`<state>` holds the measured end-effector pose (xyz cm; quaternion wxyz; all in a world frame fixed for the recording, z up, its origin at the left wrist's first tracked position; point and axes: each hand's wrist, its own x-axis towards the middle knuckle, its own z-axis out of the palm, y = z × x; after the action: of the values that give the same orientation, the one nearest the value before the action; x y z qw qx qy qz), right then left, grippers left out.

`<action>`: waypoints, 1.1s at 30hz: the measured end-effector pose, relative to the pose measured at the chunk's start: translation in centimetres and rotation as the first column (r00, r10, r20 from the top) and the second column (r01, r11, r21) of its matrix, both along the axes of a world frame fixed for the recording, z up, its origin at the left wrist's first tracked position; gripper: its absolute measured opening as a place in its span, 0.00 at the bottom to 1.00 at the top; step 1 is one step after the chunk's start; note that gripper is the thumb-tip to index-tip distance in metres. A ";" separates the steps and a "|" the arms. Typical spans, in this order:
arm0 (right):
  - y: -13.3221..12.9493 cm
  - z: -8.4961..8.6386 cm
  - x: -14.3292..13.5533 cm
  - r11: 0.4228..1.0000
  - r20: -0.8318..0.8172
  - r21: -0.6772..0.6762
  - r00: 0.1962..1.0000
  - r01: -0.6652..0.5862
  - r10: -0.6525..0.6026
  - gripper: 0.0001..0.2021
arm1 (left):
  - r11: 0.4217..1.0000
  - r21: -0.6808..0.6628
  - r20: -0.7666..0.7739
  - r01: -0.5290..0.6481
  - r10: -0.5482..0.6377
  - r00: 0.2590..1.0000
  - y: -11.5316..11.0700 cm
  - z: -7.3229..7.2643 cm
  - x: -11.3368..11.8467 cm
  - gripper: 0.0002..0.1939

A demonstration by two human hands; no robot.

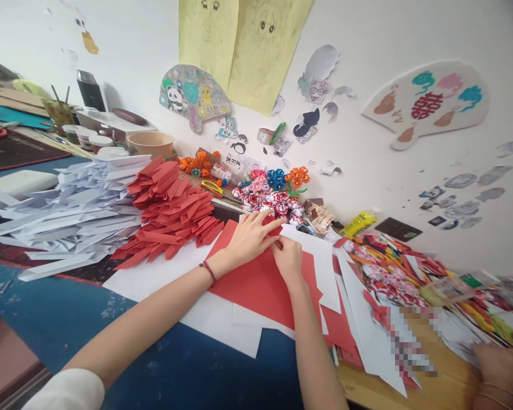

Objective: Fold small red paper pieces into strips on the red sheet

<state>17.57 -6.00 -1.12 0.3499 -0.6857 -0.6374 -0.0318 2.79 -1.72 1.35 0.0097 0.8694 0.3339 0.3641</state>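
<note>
Both of my hands meet over a stack of red paper sheets (pixel 256 285) lying on white sheets (pixel 239 336). Fingers of my left hand (pixel 250 236) reach over a small red paper piece (pixel 277 229), its thumb side near the other hand. My right hand (pixel 288 259) is closed in a pinch at the near end of that piece. The fingers partly hide the piece, so its folds do not show clearly. Left of the sheets lie a pile of folded red paper strips (pixel 171 205) and a pile of folded white paper strips (pixel 81 210).
Paper flowers (pixel 277 202) and yellow-handled scissors (pixel 211 187) lie behind the sheets. A yellow bottle (pixel 359 224) stands near the wall. Another person's hand (pixel 500 364) rests at the right edge by a cluttered wooden table (pixel 376 393). A tan bowl (pixel 151 144) sits back left.
</note>
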 end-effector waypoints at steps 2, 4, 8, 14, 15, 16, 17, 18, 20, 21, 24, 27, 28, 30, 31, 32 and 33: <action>0.0 0.0 0.0 1.000 -0.003 0.001 1.000 -0.005 0.005 0.11 | 1.000 -0.003 0.006 -0.003 0.003 1.000 0.0 0.0 0.0 0.22; 0.0 0.0 0.0 1.000 -0.007 -0.001 1.000 -0.012 0.012 0.11 | 1.000 -0.016 0.011 0.000 0.000 1.000 0.1 0.0 0.0 0.21; -0.1 0.1 -0.1 1.000 0.020 0.000 1.000 -0.007 0.007 0.11 | 0.996 -0.084 0.094 -0.002 0.010 0.996 0.1 -0.1 0.2 0.30; -0.1 0.0 -0.2 0.999 0.076 0.034 0.997 0.008 -0.010 0.13 | 0.961 -0.275 0.202 0.005 0.053 0.978 0.4 -0.9 0.6 0.41; -0.1 -0.1 -0.2 0.999 0.081 0.038 0.997 0.000 -0.003 0.13 | 0.954 -0.299 0.214 0.009 0.058 0.975 0.4 -1.0 0.7 0.40; -0.1 -0.2 -0.2 0.999 0.089 0.042 0.996 -0.007 0.003 0.12 | 0.948 -0.317 0.225 0.012 0.063 0.972 0.5 -1.0 0.7 0.39; -0.1 -0.3 -0.2 0.999 0.099 0.045 0.995 -0.012 0.008 0.12 | 0.944 -0.329 0.236 0.014 0.068 0.969 0.5 -1.1 0.7 0.38; 0.0 -0.4 -0.2 0.999 0.111 0.050 0.994 -0.017 0.012 0.12 | 0.942 -0.336 0.248 0.018 0.070 0.966 0.5 -1.1 0.7 0.37; 0.0 -0.6 -0.2 0.998 0.131 0.060 0.991 -0.025 0.017 0.12 | 0.940 -0.339 0.271 0.030 0.067 0.960 0.6 -1.1 0.7 0.37; 0.0 -0.7 -0.2 0.998 0.139 0.064 0.990 -0.028 0.019 0.12 | 0.940 -0.340 0.278 0.035 0.065 0.958 0.5 -1.1 0.7 0.37; 0.0 -0.7 -0.2 0.998 0.156 0.062 0.988 -0.034 0.024 0.13 | 0.940 -0.341 0.260 0.020 0.074 0.963 0.4 -1.0 0.7 0.35; -0.1 -0.6 -0.3 0.997 0.165 0.055 0.986 -0.047 0.038 0.13 | 0.945 -0.327 0.211 -0.025 0.099 0.973 0.2 -0.8 0.6 0.32; -0.1 -0.5 -0.3 0.997 0.167 0.053 0.985 -0.051 0.041 0.13 | 0.947 -0.319 0.200 -0.035 0.103 0.974 0.1 -0.7 0.6 0.31; -0.1 -0.5 -0.3 0.998 0.169 0.049 0.985 -0.049 0.040 0.13 | 0.951 -0.305 0.196 -0.043 0.107 0.975 0.1 -0.6 0.6 0.31; -0.1 -0.4 -0.3 0.998 0.171 0.046 0.985 -0.046 0.037 0.13 | 0.952 -0.302 0.200 -0.041 0.106 0.974 0.1 -0.6 0.6 0.31; -0.1 -0.4 -0.3 0.998 0.173 0.045 0.984 -0.042 0.034 0.13 | 0.953 -0.301 0.208 -0.038 0.105 0.973 0.1 -0.7 0.6 0.32; -0.1 -0.5 -0.3 0.998 0.175 0.046 0.984 -0.041 0.032 0.13 | 0.954 -0.299 0.215 -0.035 0.103 0.971 0.1 -0.7 0.6 0.32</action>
<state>17.27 -6.07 -1.58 0.3103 -0.6596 -0.6770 -0.1011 3.41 -1.62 0.63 0.1641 0.7984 0.4112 0.4081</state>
